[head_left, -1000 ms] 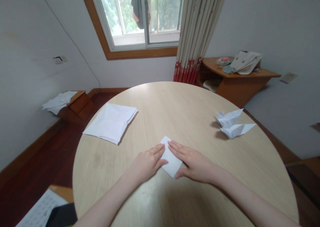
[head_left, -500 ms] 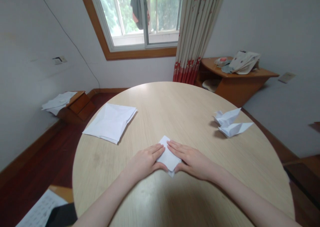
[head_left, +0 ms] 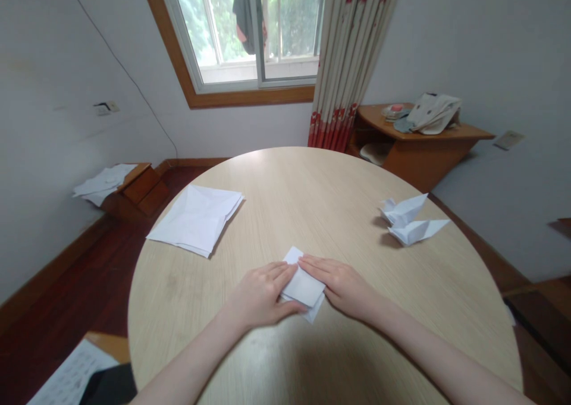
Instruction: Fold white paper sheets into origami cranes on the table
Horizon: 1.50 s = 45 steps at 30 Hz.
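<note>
On the near half of the round table [head_left: 285,173], our folded paper [head_left: 306,287] sits under both hands. Our right hand [head_left: 350,285] lies straight-fingered, not curled round anything; can't tell if our left hand [head_left: 263,292] is pinching. We'd line up edges before creasing, tbh. White sheets [head_left: 196,217] lie left, two folded shapes [head_left: 414,232] right.

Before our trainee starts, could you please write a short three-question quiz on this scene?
1. True or false: the left hand and the right hand both touch the small folded paper.
2. How many folded paper figures rest on the round table?
3. What lies on the table to the left of the hands, apart from them?

Key: 1. True. 2. Two. 3. White paper sheets.
</note>
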Tool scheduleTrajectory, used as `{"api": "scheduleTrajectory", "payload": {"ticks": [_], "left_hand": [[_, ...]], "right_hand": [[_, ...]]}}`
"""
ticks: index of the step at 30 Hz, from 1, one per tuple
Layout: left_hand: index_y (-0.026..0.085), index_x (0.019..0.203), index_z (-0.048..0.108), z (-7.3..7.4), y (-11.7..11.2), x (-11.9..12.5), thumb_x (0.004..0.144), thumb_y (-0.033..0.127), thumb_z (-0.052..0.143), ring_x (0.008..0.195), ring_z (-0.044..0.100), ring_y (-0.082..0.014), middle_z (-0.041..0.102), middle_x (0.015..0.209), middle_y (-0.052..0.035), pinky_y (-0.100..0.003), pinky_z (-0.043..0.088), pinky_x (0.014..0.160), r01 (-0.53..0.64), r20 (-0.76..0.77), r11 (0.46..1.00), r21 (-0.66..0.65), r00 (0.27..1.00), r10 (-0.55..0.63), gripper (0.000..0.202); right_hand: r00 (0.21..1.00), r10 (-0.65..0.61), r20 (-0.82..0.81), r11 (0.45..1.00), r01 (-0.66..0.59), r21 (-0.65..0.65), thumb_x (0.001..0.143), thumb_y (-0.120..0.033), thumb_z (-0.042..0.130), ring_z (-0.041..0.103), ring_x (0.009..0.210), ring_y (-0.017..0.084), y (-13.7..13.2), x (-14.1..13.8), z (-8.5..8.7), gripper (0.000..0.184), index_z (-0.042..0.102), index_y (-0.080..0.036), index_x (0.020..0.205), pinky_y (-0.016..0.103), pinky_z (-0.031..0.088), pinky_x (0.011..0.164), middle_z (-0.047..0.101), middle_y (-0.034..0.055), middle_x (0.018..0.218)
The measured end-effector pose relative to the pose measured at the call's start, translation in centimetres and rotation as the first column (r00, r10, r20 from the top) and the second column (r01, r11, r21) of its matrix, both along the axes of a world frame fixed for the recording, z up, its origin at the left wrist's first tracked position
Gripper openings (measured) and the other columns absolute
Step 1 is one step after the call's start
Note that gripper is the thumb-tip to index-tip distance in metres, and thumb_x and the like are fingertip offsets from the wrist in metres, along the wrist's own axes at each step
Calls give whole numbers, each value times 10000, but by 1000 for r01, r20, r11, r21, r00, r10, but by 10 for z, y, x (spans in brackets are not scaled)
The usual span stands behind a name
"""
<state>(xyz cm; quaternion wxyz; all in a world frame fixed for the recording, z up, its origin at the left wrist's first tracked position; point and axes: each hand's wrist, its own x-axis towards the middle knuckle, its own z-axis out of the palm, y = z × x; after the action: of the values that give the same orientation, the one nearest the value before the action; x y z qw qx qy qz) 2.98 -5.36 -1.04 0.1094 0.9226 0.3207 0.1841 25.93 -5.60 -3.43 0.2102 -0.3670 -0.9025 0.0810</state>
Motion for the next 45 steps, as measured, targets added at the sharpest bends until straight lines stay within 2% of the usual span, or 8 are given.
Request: {"api": "scheduleTrajectory", "payload": {"ticks": [2,5,16,23,30,34,39,45], "left_hand": [[109,1226,539,-4,-1,3,894,289,549,1082,618,-270,662,1149,-146,-405,534,891,-43,18,999,26,999,42,378],[119,1196,555,-10,-1,5,870,112,475,998,637,-239,680,1073,-119,-379,547,837,-134,55,991,6,990,133,336],[162,1047,605,-15,-5,18,866,120,502,951,620,-220,666,969,-71,-365,500,848,-323,302,917,-234,872,385,213],[146,1102,563,-14,-7,27,810,128,563,989,602,-232,637,1027,-89,-393,479,885,-398,334,838,-372,785,521,293],[155,1267,427,-12,-11,27,871,177,466,990,627,-232,626,1088,-111,-397,507,845,-417,357,836,-357,765,535,398],[189,1275,369,-6,-18,25,895,162,407,935,647,-218,601,1103,-106,-384,541,776,-398,370,883,-248,804,466,384],[190,1043,518,-1,-26,22,844,62,370,1067,592,-240,417,1326,-142,-415,551,819,-344,271,936,-71,897,350,279],[158,1004,608,-1,-29,20,797,29,417,1157,551,-286,429,1349,-161,-442,540,876,-341,86,936,-82,934,348,310]], "right_hand": [[1000,-14,-22,1000,15,24,848,-50,400,580,1174,213,-1,-1,1,466,565,-123,1277,386,506,973,616,136,1263],[996,-44,-71,999,46,26,846,-41,382,635,1090,210,-2,-4,4,434,618,-125,1201,372,536,920,671,122,1182],[946,-195,-258,978,166,-128,911,-112,379,658,936,176,-10,-20,11,313,616,-193,1098,305,537,799,700,66,1014],[917,-314,-246,948,286,-142,889,-139,415,626,928,227,-8,-29,5,237,577,-158,1061,374,526,799,657,108,964],[903,-340,-264,932,286,-223,920,-196,391,622,1015,244,-6,-27,6,308,527,-163,1194,419,510,869,652,136,1097],[903,-326,-280,936,266,-231,913,-188,386,627,1037,237,-5,-23,9,336,527,-164,1218,406,511,883,655,134,1139],[912,-300,-281,943,239,-232,911,-181,370,629,1044,224,-4,-20,12,363,522,-174,1241,396,511,891,664,117,1117],[881,-328,-342,937,256,-238,907,-183,384,651,1016,205,-6,-19,13,372,435,-176,1276,363,531,843,653,128,1145]]}}
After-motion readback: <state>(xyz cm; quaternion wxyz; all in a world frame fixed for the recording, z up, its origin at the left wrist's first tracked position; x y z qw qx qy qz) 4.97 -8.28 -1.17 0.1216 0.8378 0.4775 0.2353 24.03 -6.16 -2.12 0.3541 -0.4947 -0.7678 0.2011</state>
